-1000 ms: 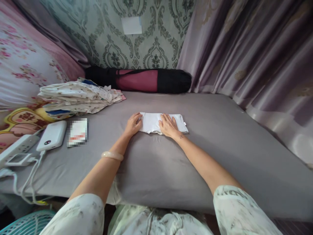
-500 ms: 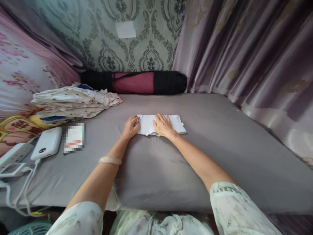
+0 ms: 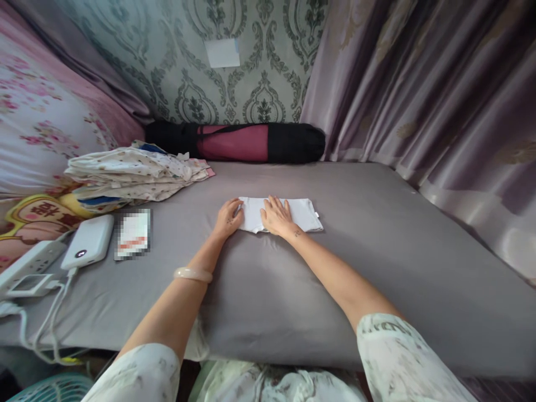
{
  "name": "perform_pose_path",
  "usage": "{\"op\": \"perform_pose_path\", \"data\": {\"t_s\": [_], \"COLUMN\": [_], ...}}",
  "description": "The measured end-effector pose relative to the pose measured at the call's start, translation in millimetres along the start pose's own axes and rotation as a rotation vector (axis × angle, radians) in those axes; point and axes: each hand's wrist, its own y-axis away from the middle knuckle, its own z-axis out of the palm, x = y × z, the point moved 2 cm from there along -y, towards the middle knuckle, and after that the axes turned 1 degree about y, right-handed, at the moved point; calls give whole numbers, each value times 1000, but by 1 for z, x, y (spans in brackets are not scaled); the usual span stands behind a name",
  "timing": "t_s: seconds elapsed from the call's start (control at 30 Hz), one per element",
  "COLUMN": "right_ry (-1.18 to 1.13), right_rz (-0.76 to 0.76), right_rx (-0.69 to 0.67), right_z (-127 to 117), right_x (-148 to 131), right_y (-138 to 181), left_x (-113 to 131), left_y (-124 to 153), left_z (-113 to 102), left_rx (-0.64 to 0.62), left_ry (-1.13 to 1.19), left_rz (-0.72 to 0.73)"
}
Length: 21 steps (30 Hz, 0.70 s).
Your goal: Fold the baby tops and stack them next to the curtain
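Note:
A folded white cloth garment (image 3: pixel 302 210) lies flat on the grey bed sheet (image 3: pixel 268 290), with a small tag on its right edge. My right hand (image 3: pixel 277 216) rests palm down on the middle of the garment, its fingers spread. At the garment's left edge is my left hand (image 3: pixel 228 216), fingers slightly bent and apart, touching the fabric there. Part of the garment's near edge is hidden beneath my right hand.
Patterned clothes (image 3: pixel 138 173) are piled at the back left. A maroon and black roll bag (image 3: pixel 234 143) lies along the wall. On the left are a white power bank (image 3: pixel 90 240), a power strip (image 3: pixel 36 259), cables and a blurred packet (image 3: pixel 134 233). Curtains (image 3: pixel 397 84) hang at right.
The whole view has shifted a little, so things appear slightly further right. My right hand has slid a little leftward over the garment; my left hand stays at its left edge.

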Motion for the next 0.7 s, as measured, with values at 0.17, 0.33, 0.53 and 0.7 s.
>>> {"op": "perform_pose_path", "data": {"t_s": [0.17,0.33,0.53,0.7], "right_ry": [-27,-7,2,-29], "right_rz": [-35,-47,-48,-82], "right_rx": [10,22,6,25], "right_z": [3,13,12,10], "right_x": [-17,-21,-25,-40], "right_y": [-6,-4,-7,-14], "left_x": [2,4,12,14], "left_y": [0,2,7,7], "left_z": [-1,-3,-8,-9], "left_rx": [11,73,103,138], "left_ry": [-19,-101,-197,-183], "left_rz": [33,14,-123,-141]}}
